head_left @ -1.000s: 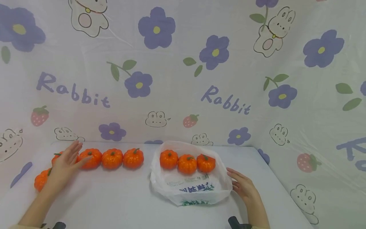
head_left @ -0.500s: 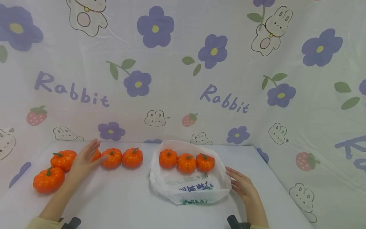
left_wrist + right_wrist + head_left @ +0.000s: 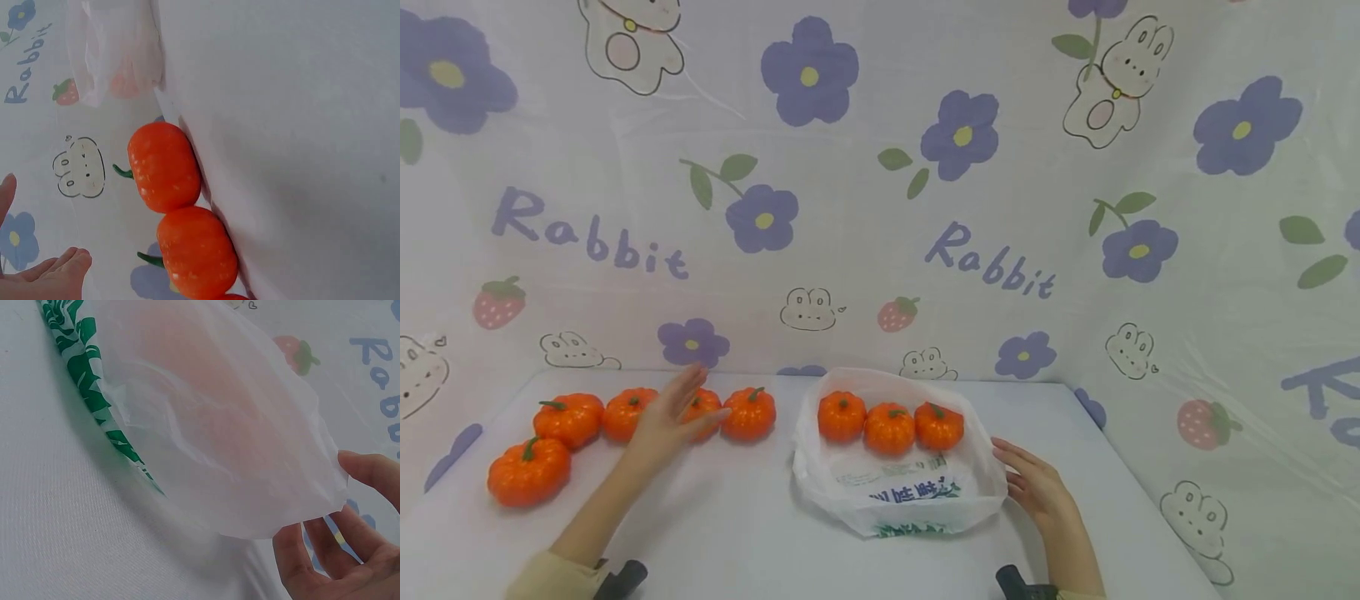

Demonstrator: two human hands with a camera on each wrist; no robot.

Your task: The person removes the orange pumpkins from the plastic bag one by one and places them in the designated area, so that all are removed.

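Note:
Above the row of small orange pumpkins my left hand (image 3: 658, 425) hovers, its fingers straight and thumb spread. Behind it a pumpkin (image 3: 698, 408) is partly hidden; another pumpkin (image 3: 748, 414) sits just right of the thumb. In the left wrist view the fingers (image 3: 59, 275) stand apart from the nearest pumpkin (image 3: 197, 252). A white plastic bag (image 3: 820, 492) with green and blue print lies with its mouth spread, and several pumpkins (image 3: 890, 429) sit inside. My right hand (image 3: 1041, 483) touches the bag's right side with relaxed fingertips; the right wrist view shows its thumb at the bag's edge.
Further left, more pumpkins (image 3: 568, 421) stand along the table's back, with one pumpkin (image 3: 529, 472) nearer the front. The white table (image 3: 745, 533) ends at a patterned curtain (image 3: 857, 183) with rabbits and flowers, which also runs along the right side.
My left hand has moved rightward along the row, uncovering the pumpkins at the left. The right hand, the bag and the pumpkins stay in place.

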